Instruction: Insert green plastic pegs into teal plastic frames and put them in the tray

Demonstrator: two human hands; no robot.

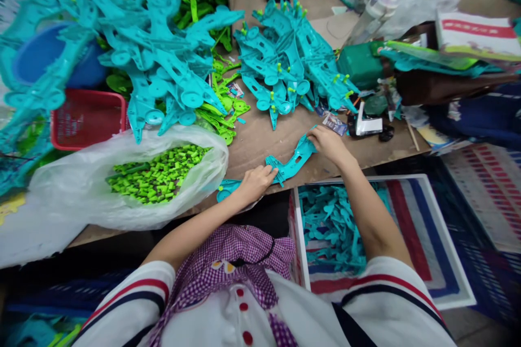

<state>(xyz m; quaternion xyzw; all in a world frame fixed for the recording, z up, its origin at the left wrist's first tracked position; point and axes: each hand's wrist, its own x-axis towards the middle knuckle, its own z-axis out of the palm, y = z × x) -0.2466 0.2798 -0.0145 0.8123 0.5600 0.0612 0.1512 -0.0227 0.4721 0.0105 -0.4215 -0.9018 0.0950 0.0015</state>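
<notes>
A brown workbench (252,143) is heaped with turquoise plastic frames (280,59) and a translucent bag (77,190) of green pegs (163,173). White lettering on a red basket (91,114) cannot be read. At the front edge, one curved frame (293,166) is gripped by left hand (254,184) and right hand (328,143).

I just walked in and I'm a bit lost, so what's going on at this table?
A person is handling a turquoise plastic part at the worktable's near edge. The right hand holds its far end, while the left hand's fingertips touch it nearer the middle. A plastic bag of small green pegs lies open to the left. Beyond the hands is a heap of similar parts, some with green pegs sticking out.
</notes>
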